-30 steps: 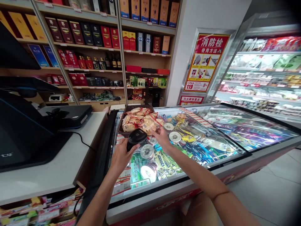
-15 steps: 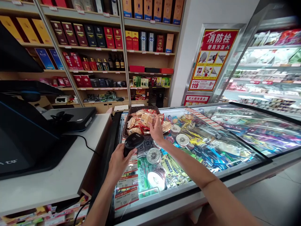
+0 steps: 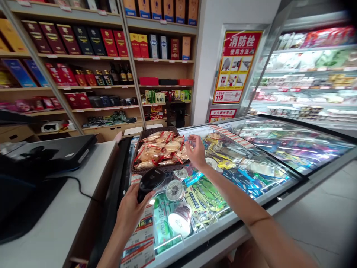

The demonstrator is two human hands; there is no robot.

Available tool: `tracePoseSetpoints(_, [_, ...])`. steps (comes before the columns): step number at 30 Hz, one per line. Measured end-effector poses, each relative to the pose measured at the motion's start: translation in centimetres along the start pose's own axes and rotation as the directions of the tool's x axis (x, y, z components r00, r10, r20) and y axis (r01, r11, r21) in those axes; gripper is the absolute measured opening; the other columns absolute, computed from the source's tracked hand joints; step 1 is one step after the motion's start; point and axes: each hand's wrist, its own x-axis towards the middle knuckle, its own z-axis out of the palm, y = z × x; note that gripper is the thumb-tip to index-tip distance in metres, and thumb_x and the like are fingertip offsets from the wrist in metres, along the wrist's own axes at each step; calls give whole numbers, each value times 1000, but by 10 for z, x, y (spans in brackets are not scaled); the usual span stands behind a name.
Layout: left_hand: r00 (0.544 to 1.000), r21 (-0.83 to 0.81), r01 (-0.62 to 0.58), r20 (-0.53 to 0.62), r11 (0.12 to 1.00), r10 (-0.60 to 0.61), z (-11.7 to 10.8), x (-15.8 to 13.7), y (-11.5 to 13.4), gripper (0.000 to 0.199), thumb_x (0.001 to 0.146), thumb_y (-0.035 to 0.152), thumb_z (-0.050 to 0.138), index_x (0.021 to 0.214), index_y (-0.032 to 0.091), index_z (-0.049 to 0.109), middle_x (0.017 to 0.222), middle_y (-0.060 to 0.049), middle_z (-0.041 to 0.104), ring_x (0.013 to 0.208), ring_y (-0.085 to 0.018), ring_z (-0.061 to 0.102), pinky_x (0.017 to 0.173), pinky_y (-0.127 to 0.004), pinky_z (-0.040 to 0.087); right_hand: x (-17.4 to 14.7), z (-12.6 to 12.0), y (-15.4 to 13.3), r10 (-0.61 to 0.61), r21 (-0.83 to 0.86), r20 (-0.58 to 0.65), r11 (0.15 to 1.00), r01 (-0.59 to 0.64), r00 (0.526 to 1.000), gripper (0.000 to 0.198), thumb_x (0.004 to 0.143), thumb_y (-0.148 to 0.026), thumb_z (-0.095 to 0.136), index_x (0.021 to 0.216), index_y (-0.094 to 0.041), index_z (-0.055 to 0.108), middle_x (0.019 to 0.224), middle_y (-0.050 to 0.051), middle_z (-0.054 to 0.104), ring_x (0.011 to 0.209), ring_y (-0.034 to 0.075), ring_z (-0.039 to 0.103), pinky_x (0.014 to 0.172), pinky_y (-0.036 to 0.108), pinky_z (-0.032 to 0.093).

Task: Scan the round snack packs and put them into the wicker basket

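My left hand [image 3: 131,204] is wrapped round the handle of a black barcode scanner [image 3: 152,180], its head pointing away from me over the freezer's near left part. A dark woven basket [image 3: 139,169] heaped with packaged flat biscuits [image 3: 173,146] in clear and red wrappers rests on the glass freezer top. Beside the basket's right edge hovers my right hand [image 3: 196,150], fingers loosely bent and apart, with nothing visible in them. Whether its fingertips touch the nearest packet I cannot tell. Under the glass lie lidded tubs [image 3: 174,190] and colourful ice-cream packs.
To the left is a white counter [image 3: 64,208] with a black device [image 3: 83,149] and a cable. The chest freezer [image 3: 267,193] stretches away to the right. Shelves of boxed bottles [image 3: 86,41] line the back wall, next to a red fire-hydrant sign [image 3: 237,67] and a lit fridge [image 3: 315,78].
My right hand has moved off the biscuit packets to the basket's right side. The view has shifted right and closer, and the scanner stays in my left hand.
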Motion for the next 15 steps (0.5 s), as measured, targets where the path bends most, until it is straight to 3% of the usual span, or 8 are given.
tracePoseSetpoints(3, [998,2,-51,43,999,51,6,14,-1,48,83,64,52,99,22,68,104,-8,70,94,-27,69,80,-34,52,23,-22,79,235,-173,-149,950,-259,961,30,86,-28,53,114,-18,49,114,12,59,104,24,57,99,41,44])
tracePoseSetpoints(5, [994,5,-88,66,996,88,13,27,4,47,82,64,53,95,21,68,100,-7,70,90,-27,69,79,-35,53,31,-35,132,440,-299,-226,818,-491,869,39,84,-26,52,120,-13,48,123,17,55,117,28,51,104,43,38])
tracePoseSetpoints(7, [991,-5,-116,69,993,116,21,38,14,47,82,64,53,91,21,68,93,-8,70,86,-27,69,77,-35,54,35,-43,175,555,-422,-288,658,-623,781,49,85,-28,53,130,-11,45,134,20,49,128,32,44,109,44,32])
tracePoseSetpoints(10, [987,-19,-148,54,989,148,35,51,29,46,83,64,52,89,21,68,88,-8,70,80,-26,69,73,-35,55,42,-49,218,609,-575,-251,531,-622,752,62,88,-34,53,144,-14,38,151,18,35,137,34,35,111,42,29])
tracePoseSetpoints(15, [969,5,-215,124,977,212,57,67,31,44,83,62,55,90,22,70,88,-8,71,78,-25,70,70,-34,56,67,-50,263,684,-704,-68,483,-521,726,89,87,-52,56,159,-20,16,166,9,11,151,34,8,119,43,18])
